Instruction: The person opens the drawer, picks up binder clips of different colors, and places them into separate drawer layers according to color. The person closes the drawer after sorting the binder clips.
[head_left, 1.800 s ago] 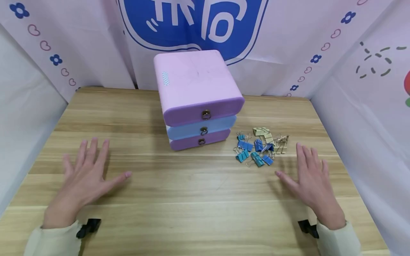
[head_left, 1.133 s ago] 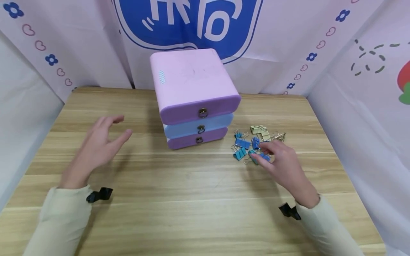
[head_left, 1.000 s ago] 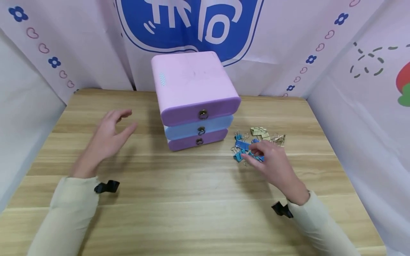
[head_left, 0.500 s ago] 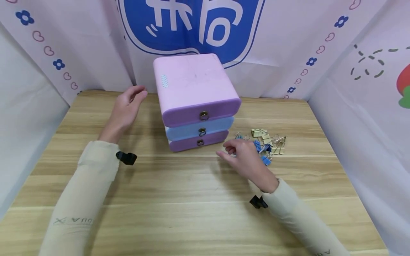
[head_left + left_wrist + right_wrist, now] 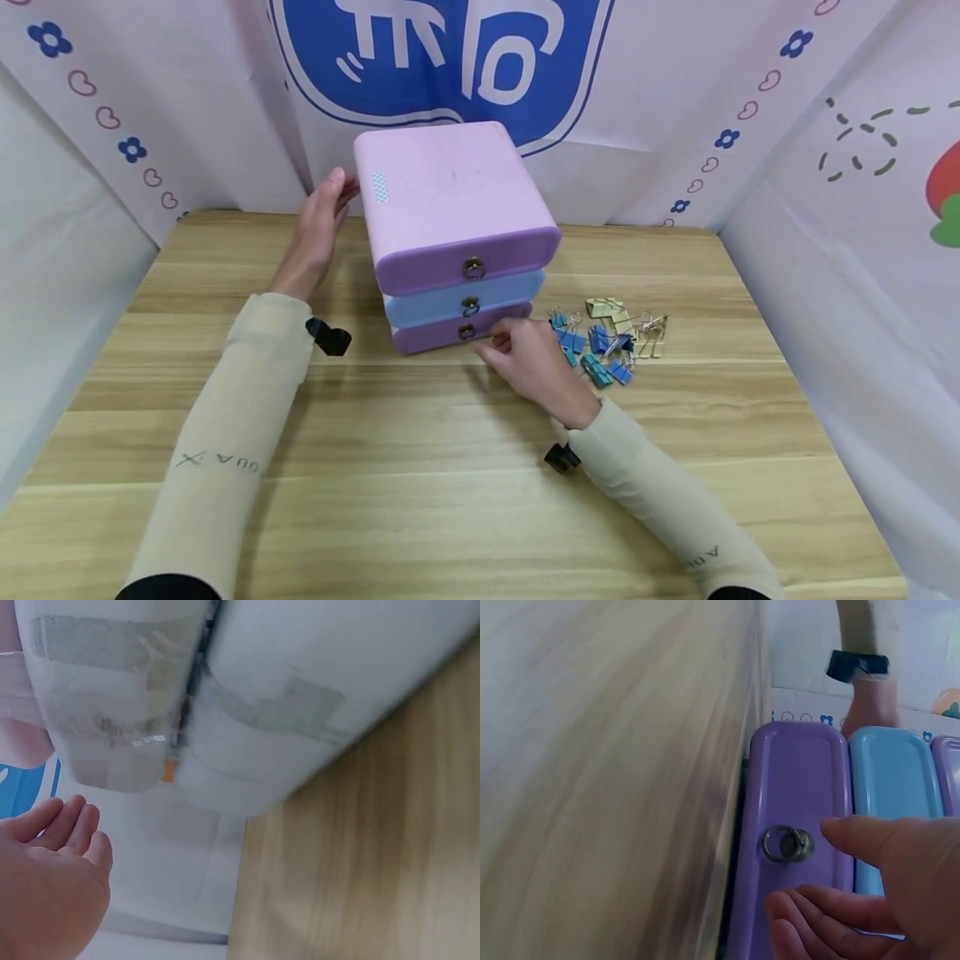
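A small three-drawer cabinet [image 5: 450, 192] with a pink top stands at the back of the table, all drawers closed. Its bottom purple drawer [image 5: 423, 337] carries a metal ring pull [image 5: 787, 844]. My right hand [image 5: 532, 362] is in front of that drawer; in the right wrist view its thumb and bent fingers are spread near the ring, not gripping it. My left hand [image 5: 311, 237] reaches along the cabinet's left side towards the rear corner, its fingers extended. In the left wrist view those fingers [image 5: 71, 825] are beside the cabinet's white side; I cannot tell whether they touch it.
Several blue, teal and gold binder clips [image 5: 600, 342] lie in a pile right of the cabinet, close beside my right hand. A printed cloth [image 5: 637, 108] hangs behind the wooden table [image 5: 420, 500], and white cloth walls flank it.
Both hands have risen from the table's sides. My left hand has gone forward to the cabinet's left side. My right hand has passed over the binder clips leftward to the bottom drawer.
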`<state>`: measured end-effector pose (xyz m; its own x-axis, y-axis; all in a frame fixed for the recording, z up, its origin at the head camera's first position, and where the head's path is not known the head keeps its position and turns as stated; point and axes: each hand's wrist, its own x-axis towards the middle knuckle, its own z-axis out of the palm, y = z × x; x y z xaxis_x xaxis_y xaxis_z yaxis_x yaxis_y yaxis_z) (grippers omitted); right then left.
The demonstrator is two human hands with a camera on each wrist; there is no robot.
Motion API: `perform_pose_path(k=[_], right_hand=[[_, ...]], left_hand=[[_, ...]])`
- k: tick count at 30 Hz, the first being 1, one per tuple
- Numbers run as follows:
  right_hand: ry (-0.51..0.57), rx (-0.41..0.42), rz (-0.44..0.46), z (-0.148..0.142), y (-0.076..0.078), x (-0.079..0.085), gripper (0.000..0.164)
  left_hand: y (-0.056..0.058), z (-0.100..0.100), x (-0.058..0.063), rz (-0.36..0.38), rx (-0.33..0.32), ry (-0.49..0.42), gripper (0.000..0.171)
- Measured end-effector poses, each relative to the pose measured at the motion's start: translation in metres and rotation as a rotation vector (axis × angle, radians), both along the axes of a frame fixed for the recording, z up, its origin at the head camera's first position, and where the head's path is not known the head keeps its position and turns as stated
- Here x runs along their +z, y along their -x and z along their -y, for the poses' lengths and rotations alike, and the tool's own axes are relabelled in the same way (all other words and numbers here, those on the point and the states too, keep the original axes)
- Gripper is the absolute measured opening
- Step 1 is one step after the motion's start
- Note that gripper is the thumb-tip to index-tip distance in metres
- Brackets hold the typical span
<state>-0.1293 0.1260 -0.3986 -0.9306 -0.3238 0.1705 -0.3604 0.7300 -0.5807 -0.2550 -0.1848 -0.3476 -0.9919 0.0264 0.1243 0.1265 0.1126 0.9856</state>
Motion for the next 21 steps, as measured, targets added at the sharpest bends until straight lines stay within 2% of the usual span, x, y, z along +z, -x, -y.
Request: perform_pose_path(k=[6, 8, 11, 13, 16, 21], right_hand=[[0.011, -0.032, 0.002, 0.013, 0.006, -0.005, 0.019], [0.014, -0.041, 0.005, 0.016, 0.008, -0.006, 0.02], [0.014, -0.052, 0.008, 0.02, 0.009, -0.007, 0.023], [0.018, -0.056, 0.005, 0.021, 0.009, -0.008, 0.026], [0.028, -0.058, -0.007, 0.024, 0.01, -0.01, 0.029], [0.042, -0.068, -0.028, 0.027, 0.01, -0.014, 0.035]], left_hand=[[0.009, -0.011, 0.015, 0.03, 0.031, -0.118, 0.073], [0.013, -0.015, 0.021, 0.03, 0.068, -0.162, 0.067], [0.019, -0.021, 0.03, -0.008, 0.135, -0.231, 0.055], [0.023, -0.024, 0.035, -0.047, 0.174, -0.246, 0.046], [0.026, -0.026, 0.041, -0.057, 0.209, -0.232, 0.038], [0.029, -0.033, 0.044, -0.061, 0.216, -0.213, 0.03]])
